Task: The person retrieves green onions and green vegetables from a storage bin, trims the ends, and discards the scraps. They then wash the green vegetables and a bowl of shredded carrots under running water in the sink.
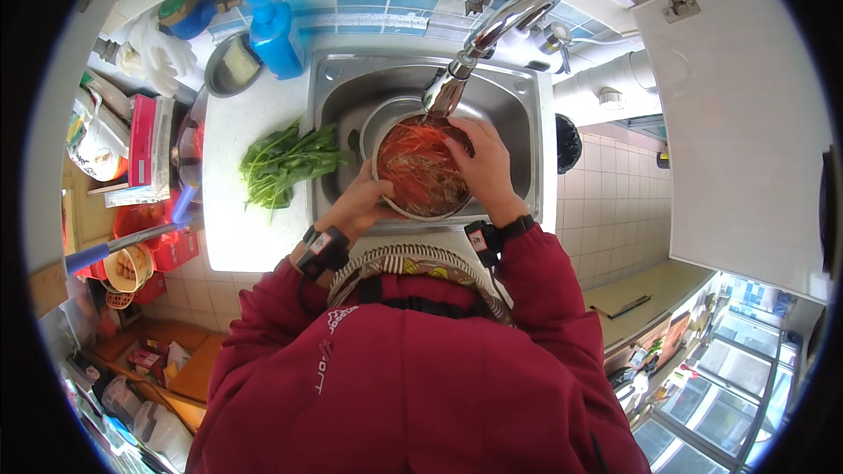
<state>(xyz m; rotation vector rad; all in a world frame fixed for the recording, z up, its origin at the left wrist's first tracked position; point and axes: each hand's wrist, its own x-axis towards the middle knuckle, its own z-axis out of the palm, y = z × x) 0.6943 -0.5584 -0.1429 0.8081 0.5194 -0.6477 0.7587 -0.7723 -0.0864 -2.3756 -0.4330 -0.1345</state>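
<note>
A round metal bowl (431, 216) of orange shreds, seemingly carrot, mixed with paler shreds (421, 161) is tilted over the steel sink (339, 95). My left hand (359, 201) grips its lower left rim, thumb on top. At the upper right rim is my right hand (489, 168), with thumb and fingers reaching over the shreds. Whether it grips the rim is hidden. Just above the bowl hangs the chrome faucet spout (444, 89). Behind it in the sink, partly covered, sits a second metal bowl (377, 120).
Leafy greens (283, 161) lie on the white counter (244, 247), their leaves overhanging the sink's left edge. A blue pump bottle (276, 39) and a grey dish with a sponge (234, 66) stand behind. An open cabinet door (737, 125) is at right.
</note>
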